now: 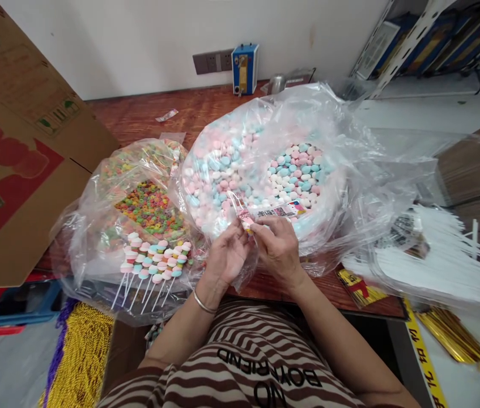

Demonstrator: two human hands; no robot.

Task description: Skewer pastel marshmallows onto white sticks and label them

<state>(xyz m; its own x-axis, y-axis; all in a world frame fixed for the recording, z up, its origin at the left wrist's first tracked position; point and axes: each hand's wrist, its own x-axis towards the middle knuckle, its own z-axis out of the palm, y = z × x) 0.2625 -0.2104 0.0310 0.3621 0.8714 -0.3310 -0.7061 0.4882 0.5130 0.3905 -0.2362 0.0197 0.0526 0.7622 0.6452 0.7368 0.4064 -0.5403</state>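
Note:
Both hands meet over the front of a large clear bag of pink, blue and white candies [294, 170]. My left hand [230, 252] is palm up, its fingertips pinching a small printed plastic wrapper [246, 218] with pink on it. From the other side, my right hand [277, 243] grips the same wrapper between thumb and fingers. Whether anything is inside the wrapper is hard to make out. To the left stands an open bag of colourful ring-shaped pieces [150, 209]. Several candy skewers on white sticks [157, 260] lie on its front edge.
A clear tub of white sticks [430, 255] stands at the right. A yellow packet [359, 288] lies near the table edge, with gold twist ties [454, 334] below. A cardboard box [22, 141] rises at the left; a blue device [245, 69] stands by the wall.

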